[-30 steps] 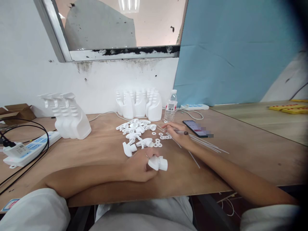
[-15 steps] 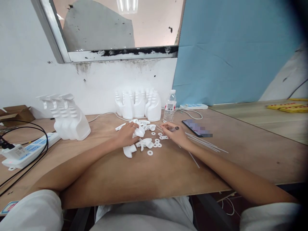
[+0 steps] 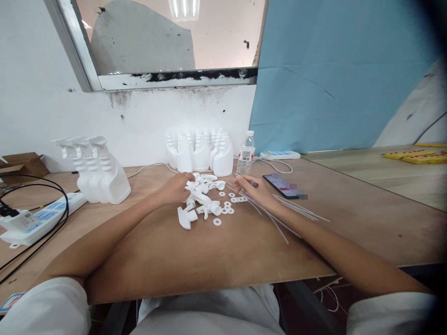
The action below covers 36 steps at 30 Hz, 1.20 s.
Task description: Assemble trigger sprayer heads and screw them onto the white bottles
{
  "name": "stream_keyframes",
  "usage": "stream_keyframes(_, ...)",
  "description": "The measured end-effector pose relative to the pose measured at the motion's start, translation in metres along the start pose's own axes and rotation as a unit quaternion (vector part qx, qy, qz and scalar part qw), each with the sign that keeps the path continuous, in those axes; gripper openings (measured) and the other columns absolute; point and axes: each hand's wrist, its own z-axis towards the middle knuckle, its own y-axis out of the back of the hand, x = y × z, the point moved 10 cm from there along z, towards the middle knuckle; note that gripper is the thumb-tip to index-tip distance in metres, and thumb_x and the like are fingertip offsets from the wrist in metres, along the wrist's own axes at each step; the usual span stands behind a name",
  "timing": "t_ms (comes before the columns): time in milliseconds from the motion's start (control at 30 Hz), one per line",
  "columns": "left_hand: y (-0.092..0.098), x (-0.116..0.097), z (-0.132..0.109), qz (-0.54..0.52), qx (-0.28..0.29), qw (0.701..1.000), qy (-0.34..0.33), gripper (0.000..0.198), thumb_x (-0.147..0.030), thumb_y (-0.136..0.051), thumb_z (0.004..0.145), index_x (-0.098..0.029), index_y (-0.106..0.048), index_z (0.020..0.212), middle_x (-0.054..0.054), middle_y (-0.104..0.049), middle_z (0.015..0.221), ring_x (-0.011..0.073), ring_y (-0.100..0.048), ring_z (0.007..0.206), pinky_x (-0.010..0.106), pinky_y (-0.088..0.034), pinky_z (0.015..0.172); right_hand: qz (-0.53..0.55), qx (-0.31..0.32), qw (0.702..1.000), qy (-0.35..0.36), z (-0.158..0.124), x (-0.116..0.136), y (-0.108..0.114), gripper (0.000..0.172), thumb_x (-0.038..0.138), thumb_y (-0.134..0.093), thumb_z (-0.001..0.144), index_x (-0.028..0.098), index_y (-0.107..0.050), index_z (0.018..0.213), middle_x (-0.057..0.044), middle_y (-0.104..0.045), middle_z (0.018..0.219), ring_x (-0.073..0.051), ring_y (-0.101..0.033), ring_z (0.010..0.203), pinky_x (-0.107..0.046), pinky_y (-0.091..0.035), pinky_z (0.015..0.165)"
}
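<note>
Table [image 3: 209, 260]: the left arm has swung from the near edge out to mid-table. Left hand [image 3: 174, 188] now lies curled on the pile of sprayer heads [image 3: 202, 197], grip unclear. Right hand [image 3: 256, 193] stays just right of the pile, fingers narrow, pinching a dark-tipped stick [image 3: 256, 184] over the washers [image 3: 228, 209], thin tubes [image 3: 279, 224] alongside.
</note>
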Motion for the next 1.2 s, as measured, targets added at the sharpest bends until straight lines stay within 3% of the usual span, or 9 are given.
stream_keyframes(167, 0.003, 0.018, 0.005, -0.008, -0.010, 0.999, 0.033, 0.037, -0.012, -0.048, 0.073, -0.018, -0.057, 0.109, 0.007, -0.064, 0.113, 0.0204, -0.060, 0.104, 0.028, -0.048, 0.087, 0.018, 0.014, 0.997, -0.072, 0.007, -0.023, 0.004, 0.043, 0.057, -0.052, 0.089, 0.016, -0.063, 0.080, -0.007, -0.071, 0.080, -0.015, -0.064, 0.061, -0.026, -0.044, 0.056)
stream_keyframes(500, -0.005, 0.060, 0.012, -0.029, -0.022, 0.996, 0.077, 0.028, -0.021, -0.047, 0.075, -0.019, -0.061, 0.099, 0.006, -0.068, 0.103, 0.0228, -0.062, 0.097, 0.029, -0.050, 0.080, -0.024, -0.009, 0.997, -0.076, 0.011, -0.029, 0.015, 0.040, 0.051, -0.053, 0.088, 0.015, -0.064, 0.074, -0.007, -0.070, 0.072, -0.014, -0.059, 0.054, -0.027, -0.046, 0.055)
stream_keyframes(700, -0.015, 0.077, 0.016, -0.034, -0.028, 0.997, 0.068, 0.030, -0.028, -0.043, 0.086, -0.016, -0.067, 0.100, 0.008, -0.069, 0.111, 0.0238, -0.061, 0.106, 0.032, -0.048, 0.092, -0.072, -0.042, 0.995, -0.057, 0.018, -0.041, 0.034, 0.046, 0.055, -0.049, 0.090, 0.015, -0.064, 0.072, -0.005, -0.067, 0.062, -0.012, -0.054, 0.045, -0.026, -0.043, 0.050)
stream_keyframes(800, -0.021, 0.079, 0.024, -0.033, -0.027, 0.998, 0.052, 0.034, -0.037, -0.043, 0.092, -0.017, -0.066, 0.106, 0.010, -0.065, 0.123, 0.0253, -0.055, 0.121, 0.037, -0.042, 0.105, -0.097, -0.039, 0.994, -0.030, 0.023, -0.036, 0.034, 0.047, 0.054, -0.045, 0.092, 0.015, -0.065, 0.075, -0.005, -0.069, 0.068, -0.014, -0.059, 0.051, -0.026, -0.046, 0.055)
stream_keyframes(900, -0.031, 0.080, 0.040, -0.031, -0.015, 0.998, 0.045, 0.045, -0.045, -0.038, 0.096, -0.015, -0.062, 0.119, 0.013, -0.059, 0.133, 0.0262, -0.047, 0.130, 0.040, -0.034, 0.113, -0.135, -0.011, 0.991, 0.007, 0.032, -0.024, 0.020, 0.041, 0.048, -0.045, 0.092, 0.015, -0.067, 0.080, -0.006, -0.071, 0.078, -0.018, -0.066, 0.071, -0.028, -0.049, 0.069)
stream_keyframes(1033, -0.053, 0.071, 0.067, -0.031, 0.029, 0.999, 0.029, 0.062, -0.057, -0.030, 0.096, -0.015, -0.050, 0.138, 0.013, -0.049, 0.145, 0.0267, -0.042, 0.136, 0.040, -0.030, 0.115, -0.192, 0.061, 0.978, 0.053, 0.045, -0.009, -0.017, 0.030, 0.039, -0.049, 0.092, 0.017, -0.070, 0.096, -0.008, -0.073, 0.101, -0.024, -0.065, 0.096, -0.034, -0.047, 0.087)
stream_keyframes(1200, -0.076, 0.049, 0.081, -0.028, 0.101, 0.994, -0.003, 0.074, -0.067, -0.027, 0.093, -0.018, -0.041, 0.147, 0.013, -0.042, 0.151, 0.0285, -0.040, 0.138, 0.040, -0.028, 0.115, -0.246, 0.134, 0.959, 0.052, 0.059, -0.011, -0.055, 0.037, 0.035, -0.050, 0.093, 0.019, -0.063, 0.123, -0.013, -0.067, 0.124, -0.030, -0.062, 0.112, -0.041, -0.045, 0.097)
